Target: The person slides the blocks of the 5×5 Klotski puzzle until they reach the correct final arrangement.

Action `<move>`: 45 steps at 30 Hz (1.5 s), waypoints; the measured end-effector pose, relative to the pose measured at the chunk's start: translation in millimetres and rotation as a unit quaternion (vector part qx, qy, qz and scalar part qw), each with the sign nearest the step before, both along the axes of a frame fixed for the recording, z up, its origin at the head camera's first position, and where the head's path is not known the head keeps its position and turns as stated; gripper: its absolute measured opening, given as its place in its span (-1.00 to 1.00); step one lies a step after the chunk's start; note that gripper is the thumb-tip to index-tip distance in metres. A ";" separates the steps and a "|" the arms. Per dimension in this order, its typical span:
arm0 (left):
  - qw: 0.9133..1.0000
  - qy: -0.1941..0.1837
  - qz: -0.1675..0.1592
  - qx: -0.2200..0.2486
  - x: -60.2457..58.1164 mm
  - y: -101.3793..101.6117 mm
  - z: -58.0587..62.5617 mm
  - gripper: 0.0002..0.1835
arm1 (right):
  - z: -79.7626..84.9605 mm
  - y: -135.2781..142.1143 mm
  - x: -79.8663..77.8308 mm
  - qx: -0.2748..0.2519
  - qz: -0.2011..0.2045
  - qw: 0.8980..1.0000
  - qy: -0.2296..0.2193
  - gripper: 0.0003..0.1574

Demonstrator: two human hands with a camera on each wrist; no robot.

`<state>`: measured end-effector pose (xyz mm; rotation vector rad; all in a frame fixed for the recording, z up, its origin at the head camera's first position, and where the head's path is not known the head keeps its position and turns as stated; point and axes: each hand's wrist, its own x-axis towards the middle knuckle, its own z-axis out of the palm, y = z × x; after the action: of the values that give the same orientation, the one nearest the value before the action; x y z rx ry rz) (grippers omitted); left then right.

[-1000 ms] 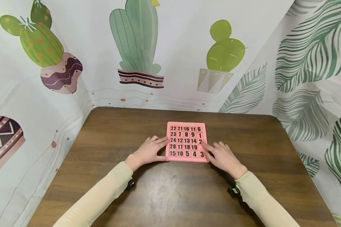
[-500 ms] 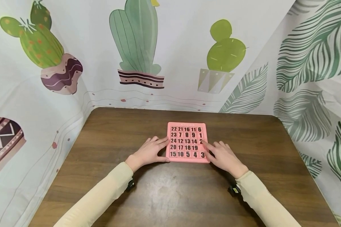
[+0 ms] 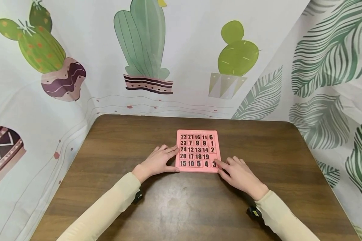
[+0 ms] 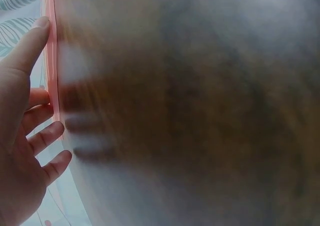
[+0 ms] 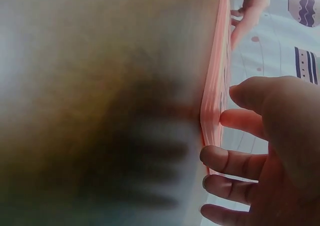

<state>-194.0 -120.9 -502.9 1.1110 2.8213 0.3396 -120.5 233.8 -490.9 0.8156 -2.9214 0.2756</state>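
Note:
A pink sliding number puzzle (image 3: 198,151) lies flat on the table in the head view, its black numbers facing up. The blank cell is at the right end of the fourth row, beside 19. My left hand (image 3: 157,162) steadies the puzzle's left side, the thumb at the near corner and the other fingers higher along that edge. In the left wrist view the thumb (image 4: 31,44) lies straight against the pink side. With its index fingertip, my right hand (image 3: 239,174) touches the 3 tile at the near right corner. The right thumb is close to that corner; the other fingers are loosely extended.
The brown wooden table (image 3: 175,207) extends around the puzzle on all sides. Behind it hangs a white backdrop (image 3: 193,53) printed with cacti and leaves. Each wrist carries a small black camera, such as the right wrist camera (image 3: 254,212).
My right hand has moved toward me, its index finger going from the 2 tile down to the 3 tile. The 2 now shows uncovered. My left hand stays in place.

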 end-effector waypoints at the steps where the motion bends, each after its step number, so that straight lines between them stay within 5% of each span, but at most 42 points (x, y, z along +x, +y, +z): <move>1: 1.000 0.002 -0.001 0.001 0.2 -0.2 0.1 -0.02 | -0.2 0.4 2.2 0.002 -0.001 1.000 -0.002 -0.50; 24: 1.000 -0.004 0.003 0.001 -0.5 -0.8 -2.3 -0.01 | -8.3 5.1 24.0 -0.011 0.000 1.000 0.025 -0.41; 45: 1.000 0.000 0.002 0.006 -0.4 -0.8 -4.4 0.01 | -6.0 2.1 5.0 -0.005 -0.017 1.000 -0.005 -0.45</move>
<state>-194.5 -121.6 -507.3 1.1086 2.8255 0.3584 -115.4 235.9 -496.8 0.7648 -2.9381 0.2924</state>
